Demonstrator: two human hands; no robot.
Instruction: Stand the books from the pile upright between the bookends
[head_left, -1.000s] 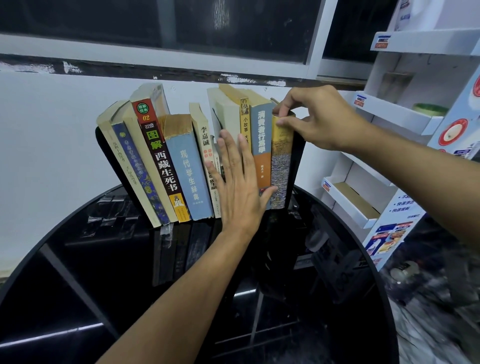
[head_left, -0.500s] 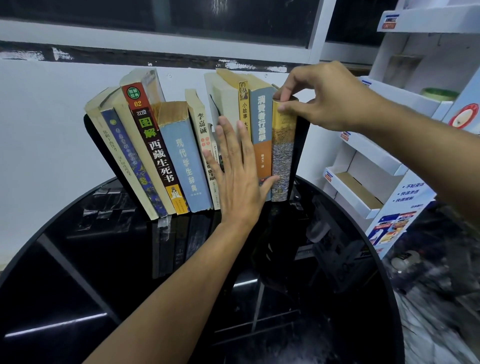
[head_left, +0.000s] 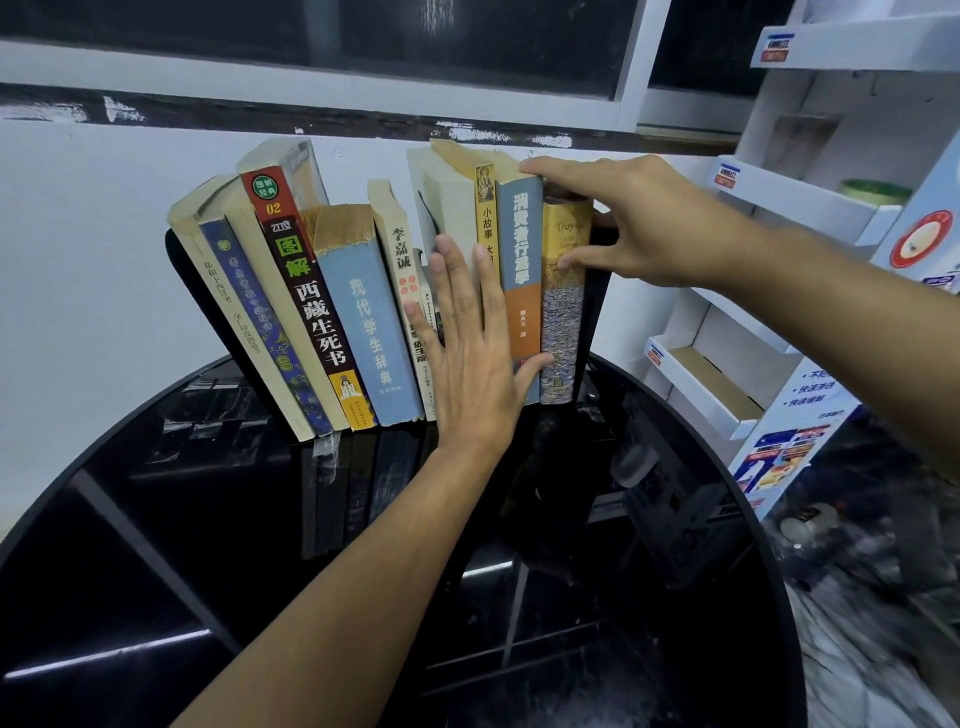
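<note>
**Books in a row between the bookends, both hands on them**

Starting at the far left of my feed, the black left bookend (head_left: 176, 265) is tilted back. The first books lean on it: a cream book (head_left: 218, 291), a blue patterned book (head_left: 262, 322), the tall red-and-black book (head_left: 311, 312), the light blue book (head_left: 371, 322) and a thin cream book (head_left: 397, 244). They all stand on the glossy black surface (head_left: 182, 545), slanting left.

The left hand (head_left: 470, 374) lies flat against the spines mid-row, with its fingers straight and spread. Its thumb touches the bottom of the grey-and-orange book (head_left: 519, 249). It's only pressing, not gripping anything. Above its fingertips a cream-and-yellow book (head_left: 485, 208) stands close to upright.

The right hand (head_left: 654, 228) reaches in from the right. Its index finger lies over the top of the grey-and-orange book and its thumb is on the spine of the mottled yellow book (head_left: 563, 322) at the end of the row. The other fingers are hidden behind the books, so I can't tell if it's actually clamping. The right bookend (head_left: 597, 312) stands just beside that last book, and a white display rack (head_left: 769, 202) is further right.
</note>
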